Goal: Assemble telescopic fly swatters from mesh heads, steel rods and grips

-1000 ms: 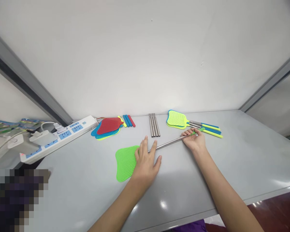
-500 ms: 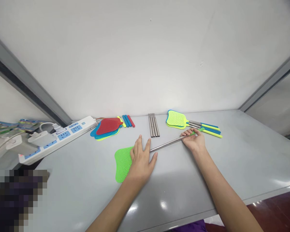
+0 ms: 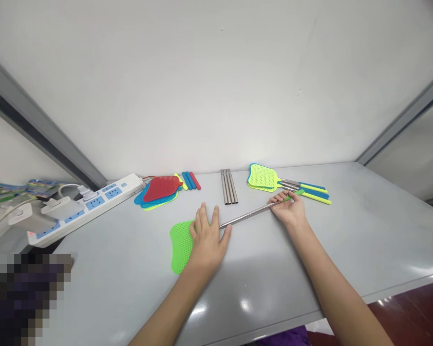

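Observation:
A green fly swatter (image 3: 180, 244) lies across the table, its metal rod extended to the right. My left hand (image 3: 208, 240) rests flat over the neck and right part of its mesh head, fingers spread, hiding that part. Palm up, my right hand (image 3: 288, 206) has its fingers curled round the green handle, whose end sticks out past them. Just behind the right hand lie assembled yellow and blue fly swatters (image 3: 263, 176). Several loose metal rods (image 3: 229, 186) stand in a row beyond the gap between my hands.
At the back left are stacked red, blue and yellow swatter heads (image 3: 161, 188), beside several coloured handles (image 3: 190, 180). A white power strip (image 3: 104, 202) with plugged-in chargers runs along the left side. The wall (image 3: 216, 96) rises behind the table (image 3: 267, 269).
My left hand has slid slightly left over the neck of the swatter. The right hand keeps its hold on the handle, almost unmoved.

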`<act>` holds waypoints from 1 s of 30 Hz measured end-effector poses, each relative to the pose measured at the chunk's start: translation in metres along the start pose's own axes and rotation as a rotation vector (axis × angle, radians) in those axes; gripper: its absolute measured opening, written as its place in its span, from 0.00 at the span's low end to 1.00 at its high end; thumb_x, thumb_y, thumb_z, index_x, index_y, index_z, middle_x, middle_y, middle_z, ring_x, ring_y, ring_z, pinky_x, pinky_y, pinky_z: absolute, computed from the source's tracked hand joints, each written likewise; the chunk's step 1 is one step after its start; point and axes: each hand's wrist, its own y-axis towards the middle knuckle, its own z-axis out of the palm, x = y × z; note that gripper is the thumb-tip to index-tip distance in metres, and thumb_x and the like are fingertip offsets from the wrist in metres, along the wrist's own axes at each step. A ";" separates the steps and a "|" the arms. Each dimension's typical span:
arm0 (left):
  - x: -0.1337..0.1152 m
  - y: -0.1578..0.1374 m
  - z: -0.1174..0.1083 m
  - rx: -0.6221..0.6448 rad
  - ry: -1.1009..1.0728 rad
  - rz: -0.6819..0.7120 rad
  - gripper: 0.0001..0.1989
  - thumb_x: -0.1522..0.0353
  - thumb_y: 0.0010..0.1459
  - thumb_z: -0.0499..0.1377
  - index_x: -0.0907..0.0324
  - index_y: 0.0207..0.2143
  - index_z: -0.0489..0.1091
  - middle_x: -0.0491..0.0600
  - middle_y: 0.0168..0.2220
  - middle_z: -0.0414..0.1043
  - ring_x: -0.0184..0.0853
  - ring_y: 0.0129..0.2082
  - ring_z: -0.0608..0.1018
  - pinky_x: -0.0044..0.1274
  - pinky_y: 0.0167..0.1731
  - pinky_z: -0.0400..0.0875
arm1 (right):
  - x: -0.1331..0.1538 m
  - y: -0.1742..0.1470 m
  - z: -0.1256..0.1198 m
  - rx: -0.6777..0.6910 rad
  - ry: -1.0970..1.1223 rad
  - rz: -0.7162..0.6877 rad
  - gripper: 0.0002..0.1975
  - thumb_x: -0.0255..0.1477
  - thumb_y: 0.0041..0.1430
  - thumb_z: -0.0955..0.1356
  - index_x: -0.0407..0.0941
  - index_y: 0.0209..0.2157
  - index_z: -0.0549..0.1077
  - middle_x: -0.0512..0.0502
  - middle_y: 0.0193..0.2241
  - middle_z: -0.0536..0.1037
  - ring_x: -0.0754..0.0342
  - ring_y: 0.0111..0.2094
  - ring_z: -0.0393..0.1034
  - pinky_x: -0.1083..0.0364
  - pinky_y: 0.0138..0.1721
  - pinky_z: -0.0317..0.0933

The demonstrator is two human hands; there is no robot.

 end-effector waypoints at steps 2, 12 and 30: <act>0.000 0.000 0.000 0.005 0.008 0.002 0.26 0.58 0.55 0.42 0.60 0.54 0.50 0.60 0.58 0.39 0.44 0.57 0.45 0.39 0.49 0.44 | 0.000 0.000 0.000 -0.003 -0.001 -0.001 0.05 0.23 0.46 0.56 0.44 0.20 0.51 0.57 0.13 0.51 0.63 0.13 0.48 0.60 0.15 0.50; 0.003 -0.001 0.003 0.063 0.012 0.002 0.27 0.57 0.55 0.41 0.61 0.54 0.51 0.61 0.58 0.38 0.46 0.57 0.44 0.39 0.50 0.42 | 0.000 -0.001 0.001 0.006 -0.015 -0.011 0.07 0.23 0.48 0.55 0.44 0.19 0.51 0.57 0.13 0.51 0.63 0.13 0.48 0.61 0.15 0.50; 0.003 0.001 0.000 0.152 -0.025 0.038 0.29 0.57 0.55 0.41 0.64 0.55 0.49 0.61 0.59 0.37 0.44 0.58 0.40 0.35 0.53 0.41 | 0.001 -0.001 0.000 0.004 -0.008 -0.005 0.07 0.23 0.47 0.56 0.44 0.19 0.50 0.57 0.13 0.50 0.63 0.12 0.48 0.61 0.15 0.49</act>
